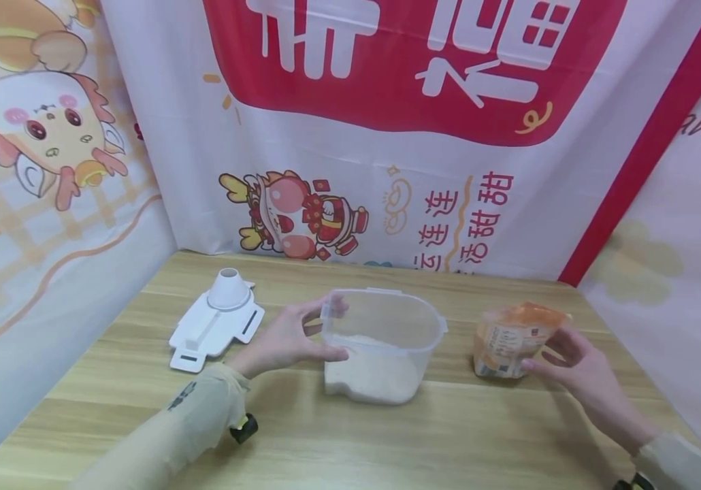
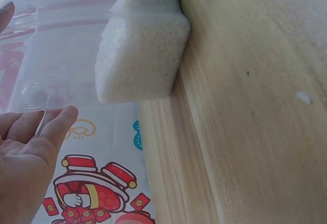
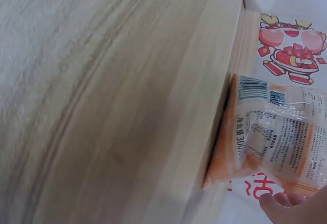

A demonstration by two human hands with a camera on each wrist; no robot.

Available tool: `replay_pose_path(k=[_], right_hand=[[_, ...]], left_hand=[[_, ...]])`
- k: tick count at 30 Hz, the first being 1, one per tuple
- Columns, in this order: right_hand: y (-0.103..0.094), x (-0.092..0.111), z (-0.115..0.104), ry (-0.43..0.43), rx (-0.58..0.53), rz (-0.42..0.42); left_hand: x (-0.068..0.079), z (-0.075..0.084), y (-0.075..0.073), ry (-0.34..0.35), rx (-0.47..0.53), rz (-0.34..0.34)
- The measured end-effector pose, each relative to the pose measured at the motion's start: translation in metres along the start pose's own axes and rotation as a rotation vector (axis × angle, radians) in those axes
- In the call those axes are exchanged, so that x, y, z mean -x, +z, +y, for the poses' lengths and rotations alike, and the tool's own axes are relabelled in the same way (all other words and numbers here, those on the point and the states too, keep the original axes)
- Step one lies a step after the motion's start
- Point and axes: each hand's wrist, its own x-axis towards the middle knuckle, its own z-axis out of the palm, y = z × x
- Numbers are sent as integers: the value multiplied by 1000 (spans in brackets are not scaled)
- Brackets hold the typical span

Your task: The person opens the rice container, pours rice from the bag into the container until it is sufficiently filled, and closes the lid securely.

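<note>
A clear plastic container [image 1: 381,320] with white rice [image 1: 375,374] in its lower part stands on the wooden table. At its left side, my left hand [image 1: 292,337] holds the wall, thumb in front and fingers behind. The left wrist view shows the rice [image 2: 143,55] through the wall, with my fingers [image 2: 59,127] at the rim. To the right, an orange and white printed bag [image 1: 506,344] stands upright. My right hand [image 1: 580,367] grips the bag's right edge, thumb at the front. Printed text and a barcode face the right wrist view on the bag [image 3: 276,132].
A white lid-like plate [image 1: 212,333] with slotted tabs lies left of the container, a white cone-shaped piece [image 1: 229,289] standing on it. A small white grain [image 2: 303,97] lies on the table [image 1: 301,442]. Printed cloth [image 1: 173,136] hangs behind and at both sides.
</note>
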Motion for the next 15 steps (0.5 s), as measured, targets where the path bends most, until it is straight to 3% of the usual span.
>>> replay_pose_path(k=[15], right_hand=[[2,-8,5,39,-4,-17]], left_hand=[[0,2,-1,-8,-6,0]])
